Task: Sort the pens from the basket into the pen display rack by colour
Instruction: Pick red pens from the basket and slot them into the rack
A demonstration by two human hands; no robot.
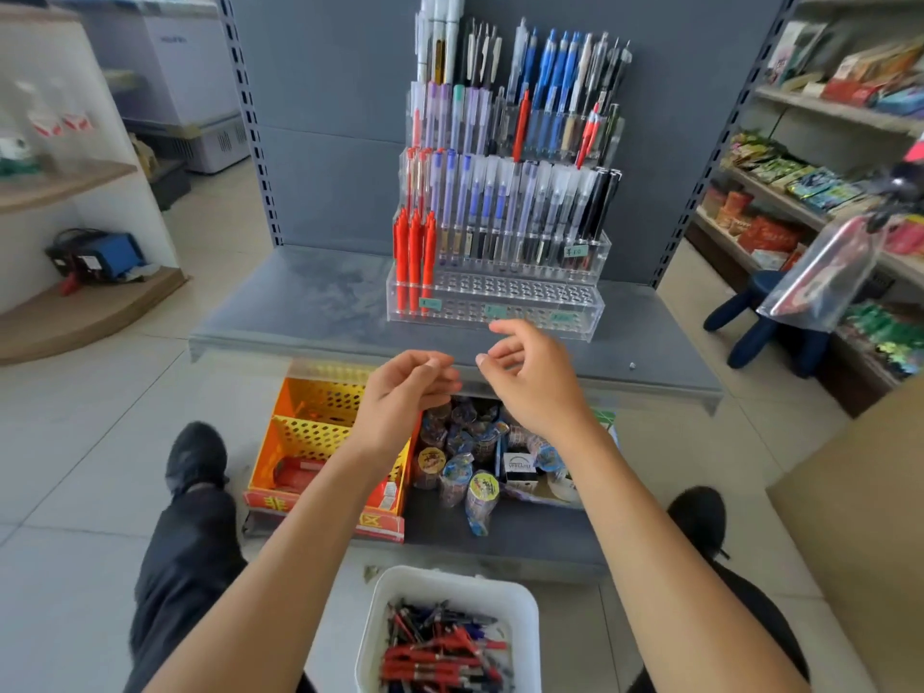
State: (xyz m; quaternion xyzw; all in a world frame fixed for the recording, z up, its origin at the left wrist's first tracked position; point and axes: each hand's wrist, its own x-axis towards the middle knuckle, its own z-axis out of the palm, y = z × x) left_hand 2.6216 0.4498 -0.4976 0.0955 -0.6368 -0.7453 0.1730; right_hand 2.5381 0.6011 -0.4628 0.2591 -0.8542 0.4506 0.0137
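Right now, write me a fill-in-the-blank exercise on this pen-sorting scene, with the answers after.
The basket of loose pens on the floor is ____ in colour.
The front-tier pens of the rack are all ____.
The left hand and right hand, raised before the rack, both hold ____.
Missing words: white; red; nothing.

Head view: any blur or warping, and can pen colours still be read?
Head view: centre sharp, pen colours clear in the rack and basket; left and right edges smeared, the hanging packet blurred; wide-angle slants the uprights; light even, soft sheen on the shelf.
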